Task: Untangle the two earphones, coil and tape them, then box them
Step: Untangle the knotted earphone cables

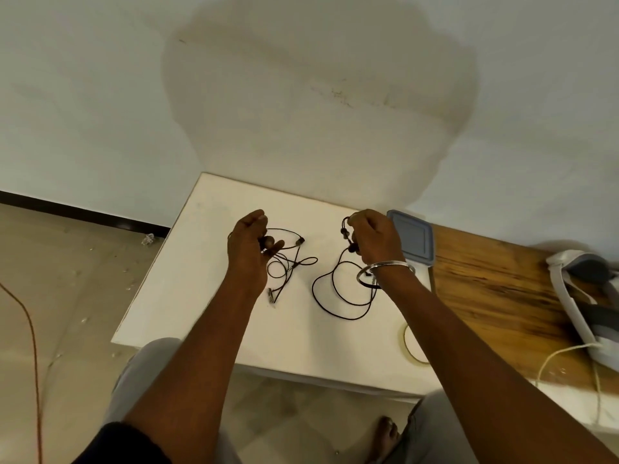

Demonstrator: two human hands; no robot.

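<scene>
Seen from above, a person's two hands work over a white board (201, 279) on a wooden table (485, 279). The left hand (253, 244) has its fingers curled, pinching the buds of one black earphone (300, 241), whose cord trails down in loose loops onto the board. The right hand (373, 241) (a metal bangle (385, 266) circles its wrist) is curled around the buds of the second earphone (333, 276); that cord hangs in a wide loop onto the board, well apart from the first. A box with a grey-blue lid (413, 237) sits just behind the right hand, and a tape roll (403, 338) lies near the board's front right edge.
</scene>
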